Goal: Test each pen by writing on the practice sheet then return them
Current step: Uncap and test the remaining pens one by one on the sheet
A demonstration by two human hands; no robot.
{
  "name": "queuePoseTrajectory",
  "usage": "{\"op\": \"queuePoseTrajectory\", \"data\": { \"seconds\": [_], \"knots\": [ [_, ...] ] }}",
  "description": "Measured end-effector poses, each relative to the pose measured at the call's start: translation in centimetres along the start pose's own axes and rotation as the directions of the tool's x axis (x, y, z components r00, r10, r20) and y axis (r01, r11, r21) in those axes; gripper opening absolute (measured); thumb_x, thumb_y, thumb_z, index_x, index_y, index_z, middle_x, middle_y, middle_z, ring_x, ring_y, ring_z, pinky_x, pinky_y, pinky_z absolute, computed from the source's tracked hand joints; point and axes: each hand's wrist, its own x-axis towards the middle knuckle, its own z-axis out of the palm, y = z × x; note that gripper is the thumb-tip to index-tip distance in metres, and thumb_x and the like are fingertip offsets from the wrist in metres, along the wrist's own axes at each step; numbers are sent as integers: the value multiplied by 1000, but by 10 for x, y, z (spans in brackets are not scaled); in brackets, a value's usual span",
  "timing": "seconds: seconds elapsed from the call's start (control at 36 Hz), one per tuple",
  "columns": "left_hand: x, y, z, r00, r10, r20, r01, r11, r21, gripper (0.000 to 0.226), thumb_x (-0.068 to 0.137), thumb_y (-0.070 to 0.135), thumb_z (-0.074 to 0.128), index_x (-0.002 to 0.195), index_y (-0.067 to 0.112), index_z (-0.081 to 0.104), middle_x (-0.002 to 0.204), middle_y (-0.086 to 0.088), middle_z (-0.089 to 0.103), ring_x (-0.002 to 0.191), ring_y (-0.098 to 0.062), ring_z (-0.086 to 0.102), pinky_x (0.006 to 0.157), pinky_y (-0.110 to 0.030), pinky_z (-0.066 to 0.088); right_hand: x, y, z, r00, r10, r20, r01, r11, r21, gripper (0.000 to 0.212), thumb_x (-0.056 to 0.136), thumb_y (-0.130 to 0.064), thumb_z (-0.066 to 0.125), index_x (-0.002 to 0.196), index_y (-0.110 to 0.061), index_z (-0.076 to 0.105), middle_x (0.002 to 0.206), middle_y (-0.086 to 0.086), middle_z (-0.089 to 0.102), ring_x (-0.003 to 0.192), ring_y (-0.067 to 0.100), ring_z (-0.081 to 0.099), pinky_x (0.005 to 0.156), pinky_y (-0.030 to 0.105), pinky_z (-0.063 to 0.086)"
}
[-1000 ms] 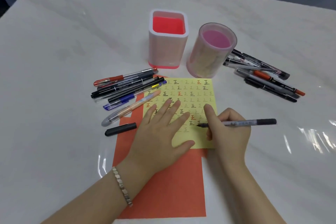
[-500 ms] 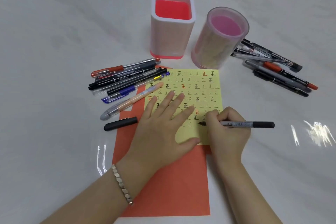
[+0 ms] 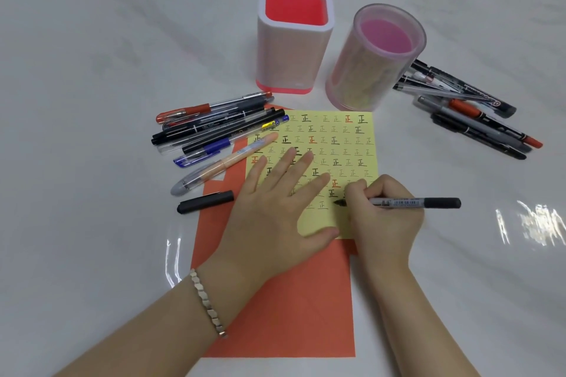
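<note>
A yellow practice sheet (image 3: 343,144) printed with rows of characters lies on an orange sheet (image 3: 281,309). My left hand (image 3: 275,208) lies flat on the yellow sheet, fingers spread, pressing it down. My right hand (image 3: 382,217) grips a black-ended pen (image 3: 422,202) with its tip on the sheet's lower right rows. The pen's black cap (image 3: 205,201) lies left of my left hand. Several pens (image 3: 214,128) lie in a pile at the sheet's upper left, and more pens (image 3: 468,113) lie at the right.
Two holders stand behind the sheet: a square white one with a red inside (image 3: 294,70) and a round clear pink one (image 3: 367,76). The white marble table (image 3: 92,70) shows glare at the right.
The camera view has tilted slightly, shifting everything in frame. My right hand has moved the pen tip a little along the lower rows. My left hand stays flat on the sheet.
</note>
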Motion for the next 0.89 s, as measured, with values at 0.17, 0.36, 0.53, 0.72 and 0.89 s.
{"op": "queuePoseTrajectory", "data": {
  "seconds": [0.17,0.36,0.53,0.72,0.89],
  "knots": [
    [0,0,0,1000,-1,0,1,1000,6,68,72,67,44,127,30,56,144,1,42,137,-16,31,113,-43,14,1,3,0,999,-17,-36,16,1000,-9,39,73,6,56,47,-9,31,43,-2,28,42,7,27,43,11,24],
    [0,0,0,1000,-2,-4,2,1000,3,68,71,67,44,127,30,56,144,1,42,137,-16,32,113,-42,13,0,2,0,1000,-11,-5,11,1000,22,32,68,-3,55,49,-2,30,45,8,31,44,10,30,43,14,27],
    [0,0,0,1000,-4,-4,4,1000,0,68,71,67,45,126,30,57,144,1,43,137,-16,32,112,-43,13,0,1,-2,1000,-1,4,1,1000,-6,36,70,11,55,47,-6,32,44,0,25,42,7,24,41,11,22],
    [1,0,0,1000,-6,-4,6,1000,1,68,71,67,45,126,30,57,144,2,43,137,-16,31,113,-42,13,0,-1,-2,1000,18,-2,-18,1000,25,41,70,12,52,46,-11,29,35,-8,26,36,4,29,40,8,25],
    [0,0,1,1000,-1,-8,1,1000,10,68,71,67,45,126,29,57,143,1,43,136,-17,33,112,-42,14,0,1,-1,1000,-11,0,11,1000,17,44,70,12,53,45,-13,28,37,-6,28,38,5,27,41,9,23]
  ]
}}
